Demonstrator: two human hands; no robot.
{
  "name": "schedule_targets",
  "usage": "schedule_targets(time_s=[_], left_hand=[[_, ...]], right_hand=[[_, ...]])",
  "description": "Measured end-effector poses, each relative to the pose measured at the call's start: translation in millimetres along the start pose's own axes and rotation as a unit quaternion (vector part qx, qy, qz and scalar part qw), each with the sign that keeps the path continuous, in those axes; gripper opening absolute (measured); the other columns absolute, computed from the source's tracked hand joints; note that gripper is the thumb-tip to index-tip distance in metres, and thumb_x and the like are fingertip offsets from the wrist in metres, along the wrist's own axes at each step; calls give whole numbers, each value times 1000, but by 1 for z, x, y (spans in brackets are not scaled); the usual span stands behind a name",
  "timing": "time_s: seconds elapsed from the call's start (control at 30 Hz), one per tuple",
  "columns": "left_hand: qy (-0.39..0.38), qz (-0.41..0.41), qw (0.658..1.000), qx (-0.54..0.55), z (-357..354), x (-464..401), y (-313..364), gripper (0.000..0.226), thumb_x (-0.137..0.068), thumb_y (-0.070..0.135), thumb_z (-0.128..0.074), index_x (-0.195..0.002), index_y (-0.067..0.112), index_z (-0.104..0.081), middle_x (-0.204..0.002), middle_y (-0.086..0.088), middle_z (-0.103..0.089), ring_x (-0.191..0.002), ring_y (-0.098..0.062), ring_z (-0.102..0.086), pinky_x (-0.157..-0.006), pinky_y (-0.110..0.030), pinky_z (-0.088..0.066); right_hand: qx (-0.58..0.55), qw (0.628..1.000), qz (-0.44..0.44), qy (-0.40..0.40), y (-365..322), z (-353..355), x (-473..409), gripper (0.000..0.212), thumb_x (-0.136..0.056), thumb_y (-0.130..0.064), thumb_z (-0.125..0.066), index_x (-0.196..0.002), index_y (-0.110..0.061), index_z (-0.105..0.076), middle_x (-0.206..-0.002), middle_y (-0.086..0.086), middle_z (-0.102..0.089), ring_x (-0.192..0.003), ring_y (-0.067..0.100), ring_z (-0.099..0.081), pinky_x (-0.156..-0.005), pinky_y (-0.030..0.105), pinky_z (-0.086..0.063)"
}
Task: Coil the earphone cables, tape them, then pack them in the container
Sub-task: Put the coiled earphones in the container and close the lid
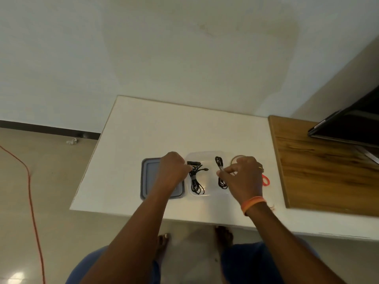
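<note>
A clear plastic container [207, 155] sits on the white table [143, 128]. Two black coiled earphone cables lie over it, each bound with a pale strip of tape. My left hand [173, 171] pinches the left coil [196, 181] near its top. The thumb and fingers of my right hand [244, 177] are closed on the taped middle of the right coil [220, 171]. The container's grey-blue lid [149, 177] lies flat to the left, partly under my left wrist. A tape roll [235, 157] shows just behind my right hand.
Red-handled scissors [266, 180] peek out right of my right hand. A wooden surface [320, 171] adjoins the table on the right, with a dark screen [352, 121] above it. An orange cord [30, 191] runs along the floor at left. My bare feet [223, 236] stand below the table edge.
</note>
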State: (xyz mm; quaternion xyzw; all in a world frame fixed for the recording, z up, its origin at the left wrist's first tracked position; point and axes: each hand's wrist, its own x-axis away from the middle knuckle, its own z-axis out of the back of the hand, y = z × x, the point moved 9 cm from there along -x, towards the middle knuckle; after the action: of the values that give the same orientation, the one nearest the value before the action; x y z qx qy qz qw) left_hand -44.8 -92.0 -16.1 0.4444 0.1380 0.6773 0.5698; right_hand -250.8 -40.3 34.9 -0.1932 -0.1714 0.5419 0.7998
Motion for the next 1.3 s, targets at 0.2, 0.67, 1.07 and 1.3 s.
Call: schedule_targets(time_s=[0.2,0.67,1.07,1.3], left_hand=[[22,16,999,34,1,-3,-10,16,-80,16,-76,-88,6,-65,-82,-10,-72,-76,-27,-71,-74,-42,-60],[69,120,965,-223,43,-3,-40,41,-84,9,-63,-123,9,-48,-126,-15,-40,-120,-37,-41,-93,-47,-44],[11,193,958,-209,35,-10,-60,84,-70,18,-87,-134,4,-36,-136,-20,-39,-123,-39,-45,-95,-47,-45],[132,58,987,-66,104,-14,-31,8,-83,15,-73,-86,9,-68,-75,-9,-65,-64,-26,-59,-65,-30,-46]], right_hand=[[51,999,4,4,5,-28,-1,22,-78,-37,-77,-77,-15,-78,-138,8,-44,-138,27,-30,-111,38,-33],[27,998,-35,-34,14,-39,-25,32,-72,-51,-75,-84,-21,-77,-118,10,-60,-115,24,-53,-96,31,-42],[-237,959,-138,-68,33,-24,-43,14,-80,-23,-75,-79,-8,-74,-78,2,-70,-67,7,-59,-62,21,-45],[-234,958,-128,-108,38,-36,-46,15,-80,-21,-76,-82,-7,-76,-86,4,-74,-78,13,-64,-71,24,-49]])
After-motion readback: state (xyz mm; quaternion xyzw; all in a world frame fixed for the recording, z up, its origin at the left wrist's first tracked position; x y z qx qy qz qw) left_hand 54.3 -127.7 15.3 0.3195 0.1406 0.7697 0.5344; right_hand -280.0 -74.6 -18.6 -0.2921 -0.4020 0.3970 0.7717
